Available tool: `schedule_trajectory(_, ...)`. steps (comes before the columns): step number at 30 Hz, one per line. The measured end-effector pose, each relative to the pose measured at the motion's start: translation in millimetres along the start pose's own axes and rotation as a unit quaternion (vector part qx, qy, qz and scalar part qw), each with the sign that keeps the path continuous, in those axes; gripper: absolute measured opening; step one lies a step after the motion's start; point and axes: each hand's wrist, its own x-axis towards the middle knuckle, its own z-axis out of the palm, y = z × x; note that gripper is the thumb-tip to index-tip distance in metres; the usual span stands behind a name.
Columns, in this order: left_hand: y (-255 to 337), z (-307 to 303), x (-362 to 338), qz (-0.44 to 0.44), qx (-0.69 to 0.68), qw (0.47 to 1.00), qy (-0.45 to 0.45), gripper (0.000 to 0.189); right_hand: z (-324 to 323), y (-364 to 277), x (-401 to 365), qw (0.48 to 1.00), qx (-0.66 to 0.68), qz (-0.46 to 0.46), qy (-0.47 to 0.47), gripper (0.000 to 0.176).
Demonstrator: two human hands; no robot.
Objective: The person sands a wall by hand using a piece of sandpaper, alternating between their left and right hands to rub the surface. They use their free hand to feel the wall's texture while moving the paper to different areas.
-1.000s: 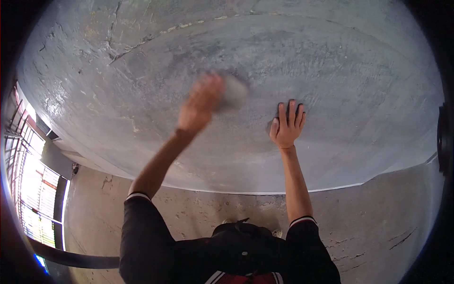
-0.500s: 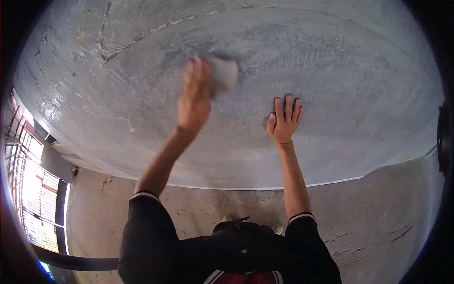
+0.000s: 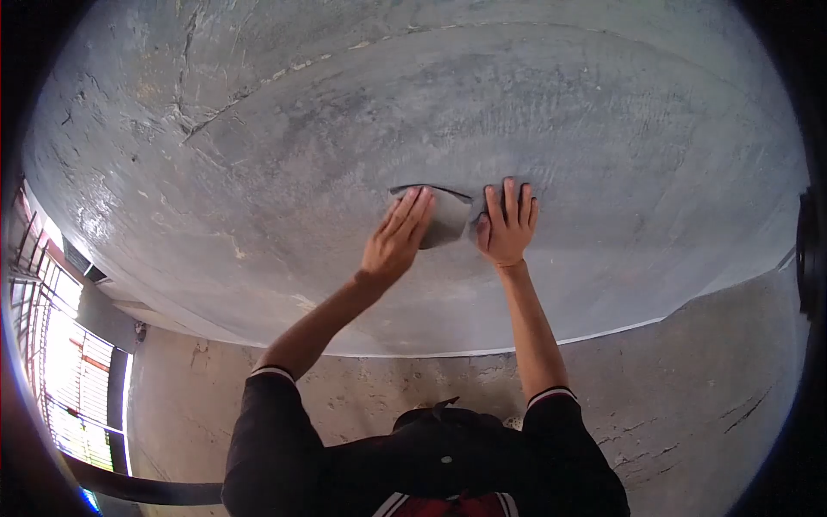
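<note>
My left hand (image 3: 396,237) presses a sheet of sandpaper (image 3: 449,219) against the grey wall (image 3: 603,164). Its fingers lie together over the sheet's left part, and the dark upper edge curls away from the surface. To the right, my right hand (image 3: 508,226) rests flat on the same wall with fingers apart and nothing in it. A small gap separates it from the sheet's right edge.
Ridges and a long raised seam (image 3: 301,65) mark the upper wall. Below runs a rough concrete floor (image 3: 689,379). A bright barred window (image 3: 77,370) stands at the left, and a dark round object (image 3: 808,254) shows at the right edge.
My left hand has moved down and to the right along the wall with the sandpaper, closer to my right hand. The right hand stays flat, slightly further left in view.
</note>
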Motion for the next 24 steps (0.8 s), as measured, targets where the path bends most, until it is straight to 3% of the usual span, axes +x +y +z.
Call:
schedule_trajectory(2, -6.9, -9.1, 12.3, 0.052, -0.037, 0.998, 0.023, 0.064, 0.7, 2.1, 2.2, 1.000, 0.003, -0.003, 0.001, 0.042)
schedule_trajectory(4, -34.2, -45.1, 52.5, -0.093, -0.027, 0.991, 0.094, 0.064, 2.7, 0.4, 0.1, 1.000, 0.019, 0.002, 0.016, 0.042)
schedule_trajectory(7, -31.3, -45.9, 67.4, -0.128, -0.024, 0.984, 0.124, 0.059, 1.9, 1.2, -2.2, 1.000, 0.009, 0.001, 0.002, 0.042)
schedule_trajectory(9, 9.7, -4.3, 22.6, -0.087, -0.014, 0.996, 0.003, 0.057, 1.1, 1.9, -0.9, 1.000, 0.010, -0.003, 0.003, 0.043)
schedule_trajectory(10, 22.8, 9.3, 6.3, -0.005, -0.091, 0.995, 0.046, 0.057, 1.2, 1.2, 0.2, 1.000, 0.010, -0.003, 0.005, 0.043)
schedule_trajectory(12, 16.8, -1.6, 9.2, 0.017, -0.070, 0.997, 0.003, 0.057, -1.8, -0.2, 0.7, 1.000, 0.006, -0.014, 0.001, 0.043)
schedule_trajectory(14, -13.1, -31.8, 46.6, -0.089, 0.038, 0.994, 0.041, 0.056, 0.3, 1.9, 2.1, 1.000, 0.005, -0.025, -0.005, 0.044)
schedule_trajectory(15, -29.4, -44.1, 65.8, -0.087, 0.039, 0.995, 0.041, 0.056, 2.9, 2.2, 1.1, 1.000, 0.006, -0.016, 0.009, 0.043)
schedule_trajectory(17, -48.3, -59.0, 87.6, -0.125, 0.026, 0.971, 0.204, 0.060, 2.0, 0.2, -0.6, 1.000, 0.010, -0.007, 0.017, 0.042)
schedule_trajectory(18, -30.9, -46.4, 68.4, -0.130, 0.025, 0.971, 0.200, 0.060, 0.9, 0.9, -1.7, 1.000, 0.009, -0.009, 0.010, 0.043)
schedule_trajectory(20, 12.1, -6.4, 20.2, -0.109, 0.005, 0.994, 0.007, 0.060, 2.2, 1.1, 1.4, 1.000, 0.007, -0.009, 0.012, 0.043)
schedule_trajectory(21, 12.3, -2.0, 13.5, -0.105, 0.007, 0.994, 0.007, 0.060, 2.2, 0.6, 1.3, 1.000, 0.013, -0.003, 0.007, 0.043)
schedule_trajectory(23, 14.8, -9.8, 9.5, 0.023, -0.074, 0.997, 0.018, 0.063, -2.0, 0.6, -1.5, 1.000, 0.018, 0.001, -0.005, 0.043)
schedule_trajectory(24, 0.4, -12.0, 15.1, -0.023, -0.051, 0.998, 0.035, 0.064, -1.3, 1.7, -0.2, 1.000, 0.018, 0.000, -0.005, 0.043)
